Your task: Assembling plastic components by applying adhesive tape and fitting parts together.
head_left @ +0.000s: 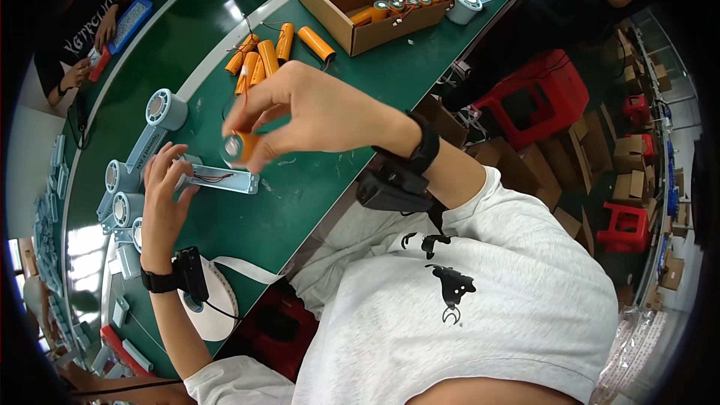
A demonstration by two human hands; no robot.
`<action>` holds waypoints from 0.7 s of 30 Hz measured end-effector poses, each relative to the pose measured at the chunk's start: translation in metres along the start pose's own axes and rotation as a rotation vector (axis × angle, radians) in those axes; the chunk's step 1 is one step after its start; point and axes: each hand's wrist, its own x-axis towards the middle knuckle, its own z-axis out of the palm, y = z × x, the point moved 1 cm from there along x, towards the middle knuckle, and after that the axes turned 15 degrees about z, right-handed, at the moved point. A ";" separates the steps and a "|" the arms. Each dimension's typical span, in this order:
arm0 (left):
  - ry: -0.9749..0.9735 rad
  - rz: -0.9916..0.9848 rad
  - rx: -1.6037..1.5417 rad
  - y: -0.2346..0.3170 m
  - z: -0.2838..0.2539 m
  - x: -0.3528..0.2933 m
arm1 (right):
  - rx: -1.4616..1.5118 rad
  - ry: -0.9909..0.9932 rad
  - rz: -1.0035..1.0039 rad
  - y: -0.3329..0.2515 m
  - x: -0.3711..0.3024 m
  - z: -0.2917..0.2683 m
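Observation:
My left hand (163,206) is closed around one end of a light-blue plastic fan housing (238,181), whose open trough shows thin red and dark wires inside. Just above that trough, my right hand (319,112) pinches an orange cylindrical battery (239,148) between thumb and fingers. The battery is tilted, one round end showing, and slightly blurred. A thin red wire runs up beside it along my fingers. The fan end of the housing is hidden behind my left hand. Several loose orange batteries (268,58) with wires lie on the green table beyond my right hand.
A cardboard box (375,34) of wired batteries stands at the far side. Assembled light-blue fans (166,110) lie left of my left hand. A white tape roll (217,307) sits near my left wrist. Red stools (536,97) stand right of the table; other people work across and beyond it.

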 end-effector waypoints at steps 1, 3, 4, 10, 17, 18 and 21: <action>-0.023 0.036 -0.046 -0.002 0.001 0.001 | 0.077 0.125 0.049 0.002 0.003 0.004; -0.039 0.082 0.041 0.001 0.003 0.005 | 0.154 0.252 0.101 0.007 0.010 0.014; -0.054 0.123 0.131 0.003 0.004 0.007 | 0.177 0.286 0.037 0.011 0.016 0.022; -0.033 0.201 0.191 0.013 0.002 0.018 | -0.013 0.361 -0.022 0.029 0.033 0.044; 0.206 -0.188 -0.592 0.005 0.001 0.013 | -0.435 0.344 0.046 0.033 0.031 0.050; 0.207 -0.191 -0.595 0.005 0.002 0.012 | -0.553 0.308 0.098 0.031 0.032 0.050; 0.256 -0.146 -0.609 0.007 0.004 0.019 | -0.732 0.269 0.035 0.038 0.045 0.060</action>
